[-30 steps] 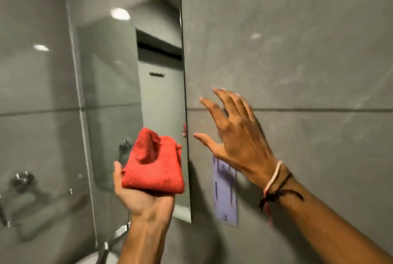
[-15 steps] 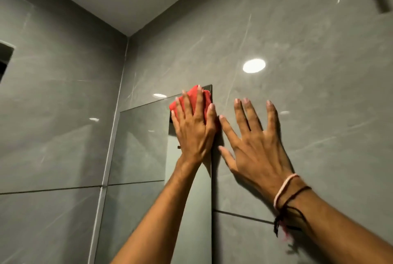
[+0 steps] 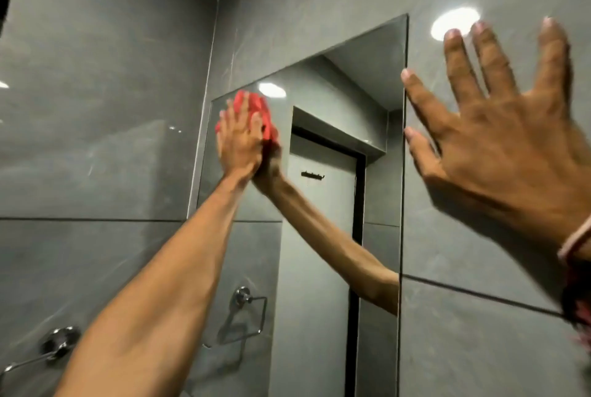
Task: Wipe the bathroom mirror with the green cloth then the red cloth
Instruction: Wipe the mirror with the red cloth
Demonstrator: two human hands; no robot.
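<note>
Both hands were up at the wall, well apart from each other. From the head camera, my left hand [image 3: 240,137] lay flat with its fingers pressing the red cloth [image 3: 256,115] against the bathroom mirror [image 3: 339,204], near the glass's upper left corner. Half a second earlier that same cloth had been pinned at the upper right corner, so the stroke had carried it across the top edge from right to left. A second before, the cloth had only been resting folded in my upturned palm, off the glass.

My right hand [image 3: 499,127] was spread open with nothing in it, fingers splayed against the grey wall tile [image 3: 479,332] just right of the mirror's edge, as it had been half a second before; I judged it was bracing me.

No green cloth showed anywhere. With the red one already at work, I judged this was the second pass, with only the top band covered so far and the lower glass left to do.
</note>
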